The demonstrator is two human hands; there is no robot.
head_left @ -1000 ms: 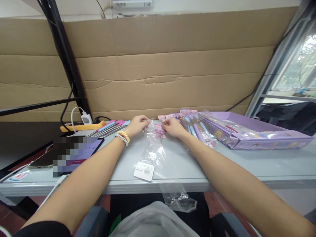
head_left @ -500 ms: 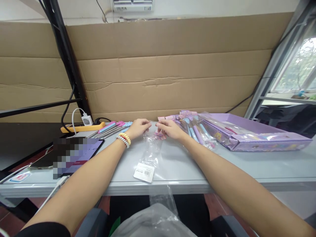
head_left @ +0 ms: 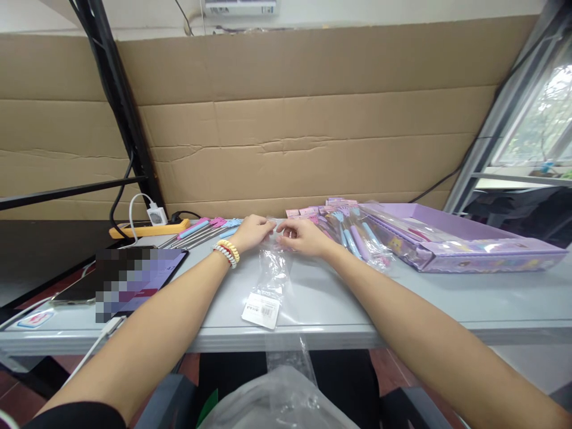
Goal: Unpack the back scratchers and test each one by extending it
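Observation:
A narrow clear plastic bag (head_left: 273,268) lies lengthwise on the table, its far end between my hands. My left hand (head_left: 254,232), with beaded bracelets at the wrist, pinches that end. My right hand (head_left: 301,235) is beside it, thumb and fingers curled together at the bag's other edge. A white card with a barcode (head_left: 261,310) lies at the near end of the bag. To the left of my left hand are metal rods with pink and blue hand-shaped heads (head_left: 205,231). Bagged blue and purple hand-headed sticks (head_left: 355,235) lie right of my right hand.
An open purple box (head_left: 482,256) stands at the right. On the left are a tablet (head_left: 165,268), a yellow power strip (head_left: 149,229) with a white charger, and cables. Cardboard (head_left: 313,119) backs the table. More clear plastic (head_left: 281,399) rests on my lap.
The small pink card that showed under my right fingers is no longer visible there. My right hand has shifted slightly left, closer to my left hand and the bag's end.

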